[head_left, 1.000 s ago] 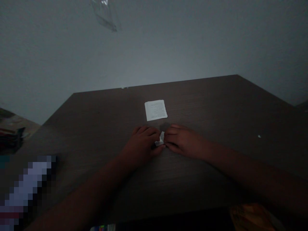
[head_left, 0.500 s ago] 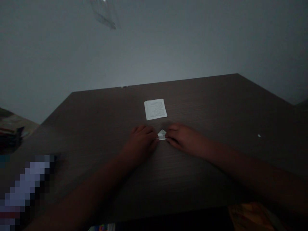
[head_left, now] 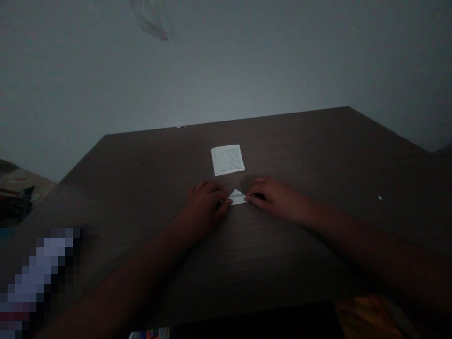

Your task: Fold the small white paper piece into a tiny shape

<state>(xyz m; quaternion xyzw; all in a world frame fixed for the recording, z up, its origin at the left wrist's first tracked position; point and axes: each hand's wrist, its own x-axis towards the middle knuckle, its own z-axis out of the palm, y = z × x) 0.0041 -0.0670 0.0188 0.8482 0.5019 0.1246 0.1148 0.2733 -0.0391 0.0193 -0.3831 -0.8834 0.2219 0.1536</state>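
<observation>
Head view: a small paper triangle (head_left: 238, 197) lies flat, or nearly so, on the brown bench (head_left: 300, 150), its point away from the person and its long straight side toward them. The paper is off-white, with faint grey print running across it. The left hand (head_left: 201, 207) pinches one side corner between thumb and fingers (head_left: 224, 207); the right hand (head_left: 277, 200) pinches the opposite corner in the same way, its other fingers curled close together. Both hands hide the tips of those corners.

Just beyond the triangle, apart from it, sits a stack of square papers (head_left: 229, 160), thin, printed with small lines of text, its left edges slightly out of line. The bench is matt, with fine wood-like grain and angled far corners. A white scrap (head_left: 380, 197) lies well off to the right, and a pale sliver (head_left: 181, 126) sits at the far edge. Behind rises a plain grey wall (head_left: 247, 70), with a clear, blurred plastic piece (head_left: 150, 21) in front of it. At left is a pale, pixelated long object (head_left: 45, 268), unreadable. The forearms cover much of the near bench; past its near edge show an orange patterned item (head_left: 363, 315) and a multicoloured item (head_left: 150, 334).
</observation>
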